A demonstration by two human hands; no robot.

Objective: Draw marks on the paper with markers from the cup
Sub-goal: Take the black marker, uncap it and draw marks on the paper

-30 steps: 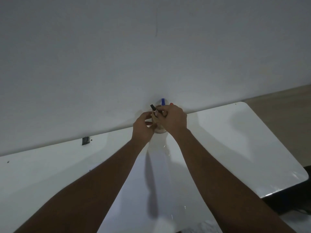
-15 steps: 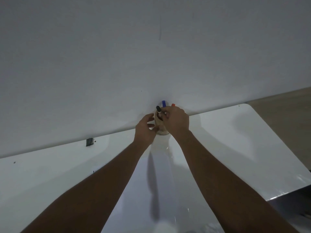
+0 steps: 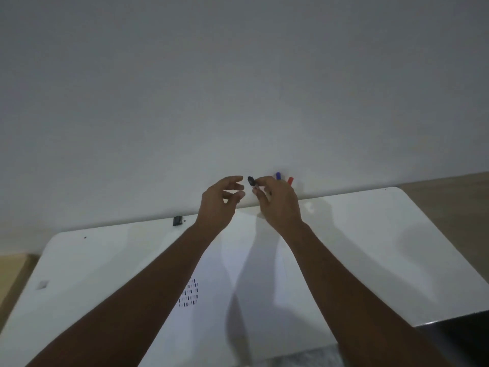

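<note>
My right hand (image 3: 279,201) grips a black marker (image 3: 251,181), whose cap end sticks out to the left of the fingers. My left hand (image 3: 219,201) hovers just left of it with fingers apart, holding nothing. Behind my right hand the tips of a blue marker (image 3: 277,175) and a red marker (image 3: 290,180) stick up; the cup that holds them is hidden by the hand. The paper (image 3: 211,295) lies on the white table (image 3: 370,247) between my forearms, with several short dark marks (image 3: 189,295) on its left part.
A plain grey wall rises right behind the table. A small black clip (image 3: 177,220) sits at the table's back edge on the left. A dark object (image 3: 460,337) lies below the table's right front corner. Wooden floor shows at both sides.
My right hand has lifted the black marker out of the cup. My left hand has let go of the cup and opened. The camera has tilted down, showing more of the table and the paper.
</note>
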